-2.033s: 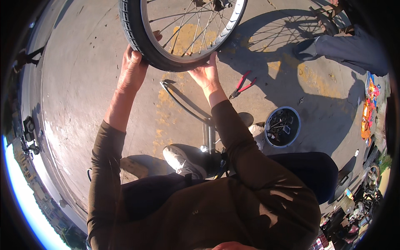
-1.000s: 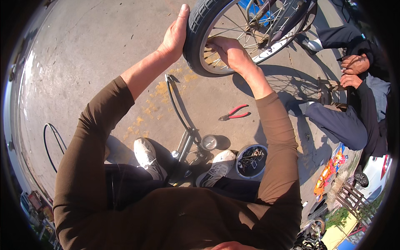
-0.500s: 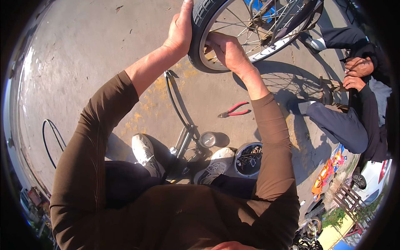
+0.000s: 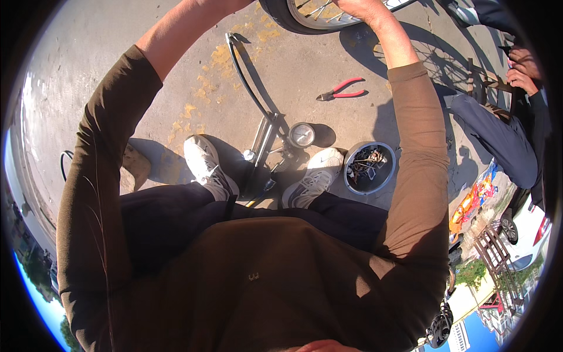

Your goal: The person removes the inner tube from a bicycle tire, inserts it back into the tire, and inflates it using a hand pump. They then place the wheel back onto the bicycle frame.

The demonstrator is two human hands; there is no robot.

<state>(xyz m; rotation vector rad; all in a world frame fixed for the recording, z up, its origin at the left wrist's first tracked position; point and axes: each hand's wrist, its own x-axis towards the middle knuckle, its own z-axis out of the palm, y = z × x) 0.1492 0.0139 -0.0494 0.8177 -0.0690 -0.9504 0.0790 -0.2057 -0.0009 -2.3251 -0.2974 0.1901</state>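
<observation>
A bicycle wheel with a black tyre (image 4: 280,16) is cut off by the top edge. My right hand (image 4: 362,8) lies over its rim and spokes, with the fingers mostly beyond the picture. Only the wrist end of my left hand (image 4: 230,4) shows, left of the tyre; its fingers are out of view. On the ground below are cutting pliers with red handles (image 4: 348,88). Between my shoes stands a pump (image 4: 262,139) with a round gauge (image 4: 302,135) and a black hose (image 4: 249,79) stretching toward the wheel.
A round tub (image 4: 366,192) of small metal parts stands beside my right shoe (image 4: 314,176). A stone block (image 4: 135,167) lies near my left leg. At the right sits another person (image 4: 498,138), hands together, by a wooden stool. Behind are orange packets (image 4: 469,202) and a white car (image 4: 528,234).
My view has tilted down, so the wheel and both hands have slid up toward the top edge, taking most of my left hand out of view. Pliers, pump and tub appear higher.
</observation>
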